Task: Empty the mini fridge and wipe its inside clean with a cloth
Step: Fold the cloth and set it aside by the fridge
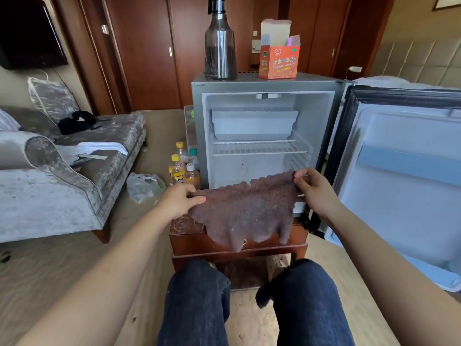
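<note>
The grey mini fridge [199, 126] stands on a low wooden table [199, 243] with its door [404, 186] swung wide to the right. Inside I see a white freezer box and a wire shelf [259, 147], with nothing on them. A brown cloth [244, 211] hangs spread out in front of the fridge opening. My left hand [178, 199] pinches its left upper corner and my right hand [313, 188] pinches its right upper corner. Several drink bottles [183, 168] stand on the floor left of the fridge.
A dark spray bottle [220, 43] and an orange carton [278, 58] stand on the fridge top. A grey sofa [50, 186] fills the left side, with a plastic bag [143, 186] on the floor beside it. My knees are below the table.
</note>
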`<action>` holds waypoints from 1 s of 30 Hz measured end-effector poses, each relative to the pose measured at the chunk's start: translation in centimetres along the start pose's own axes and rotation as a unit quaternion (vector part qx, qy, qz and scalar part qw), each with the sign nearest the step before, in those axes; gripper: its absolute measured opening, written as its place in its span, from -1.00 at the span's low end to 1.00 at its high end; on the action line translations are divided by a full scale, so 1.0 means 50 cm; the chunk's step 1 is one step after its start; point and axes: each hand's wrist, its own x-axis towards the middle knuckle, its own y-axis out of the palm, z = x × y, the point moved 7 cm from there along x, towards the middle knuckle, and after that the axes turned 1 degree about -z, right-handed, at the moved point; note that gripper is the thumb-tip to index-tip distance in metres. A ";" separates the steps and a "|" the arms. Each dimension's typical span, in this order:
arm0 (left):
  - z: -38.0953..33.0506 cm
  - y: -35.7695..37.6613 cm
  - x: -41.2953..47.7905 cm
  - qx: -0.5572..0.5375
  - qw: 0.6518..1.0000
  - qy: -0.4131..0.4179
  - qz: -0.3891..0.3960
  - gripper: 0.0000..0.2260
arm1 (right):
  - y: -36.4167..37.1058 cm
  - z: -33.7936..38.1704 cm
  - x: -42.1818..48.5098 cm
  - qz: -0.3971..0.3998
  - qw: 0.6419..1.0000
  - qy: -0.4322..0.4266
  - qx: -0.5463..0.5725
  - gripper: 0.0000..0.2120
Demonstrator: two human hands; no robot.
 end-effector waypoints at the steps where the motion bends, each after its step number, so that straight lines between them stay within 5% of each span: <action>1: -0.002 0.001 -0.003 0.010 1.000 -0.003 0.012 -0.71 | 0.004 0.000 -0.002 0.012 1.000 -0.002 -0.004 -0.86; 8: -0.013 -0.018 -0.005 -0.046 0.998 0.007 0.036 -0.82 | 0.009 0.017 -0.009 0.029 0.999 -0.025 -0.001 -0.85; 11: -0.010 -0.025 -0.007 -0.092 0.994 0.008 0.054 -0.72 | 0.017 0.023 -0.017 0.040 0.997 -0.050 -0.049 -0.65; 14: -0.003 -0.051 -0.009 -0.111 0.994 0.008 -0.008 -0.85 | 0.022 0.025 -0.019 0.018 0.990 -0.090 -0.107 -0.54; 26: -0.009 -0.058 -0.020 -0.208 0.975 0.030 -0.076 -0.76 | -0.002 0.047 -0.023 -0.072 0.982 -0.157 -0.078 -0.47; 30: -0.023 -0.070 -0.023 -0.207 0.974 0.038 -0.081 -0.82 | -0.009 0.047 -0.025 -0.056 0.980 -0.162 -0.099 -0.60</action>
